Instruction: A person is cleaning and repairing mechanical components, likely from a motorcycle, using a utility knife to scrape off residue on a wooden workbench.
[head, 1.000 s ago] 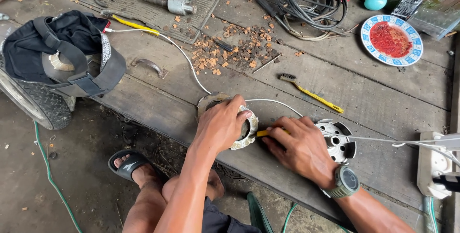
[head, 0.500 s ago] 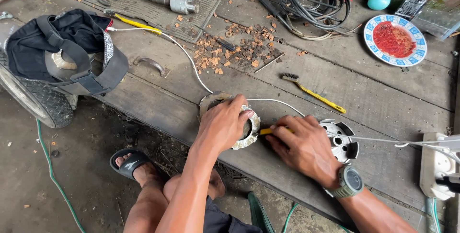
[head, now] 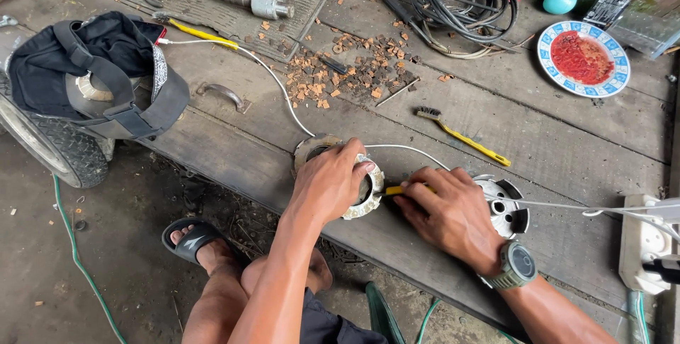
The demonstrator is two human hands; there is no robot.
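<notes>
My left hand (head: 331, 181) grips a round metal motor ring (head: 365, 199) that rests on the wooden bench (head: 567, 153). My right hand (head: 450, 213), with a grey watch (head: 516, 265) on its wrist, holds a yellow-handled tool (head: 398, 190) whose tip points into the ring. Just right of that hand lies a round silver housing cover (head: 504, 206). A white cable (head: 273, 78) runs from the ring toward the upper left.
A yellow-handled wire brush (head: 460, 134), brown scraps (head: 347, 71), a coil of black cables (head: 457, 1), a plate with red stuff (head: 582, 57), a teal egg shape (head: 559, 2), a black bag (head: 99, 75) on a wheel, a power strip (head: 646, 245) at right.
Both hands stay on the ring and tool with only slight shifts; the view has drifted a little.
</notes>
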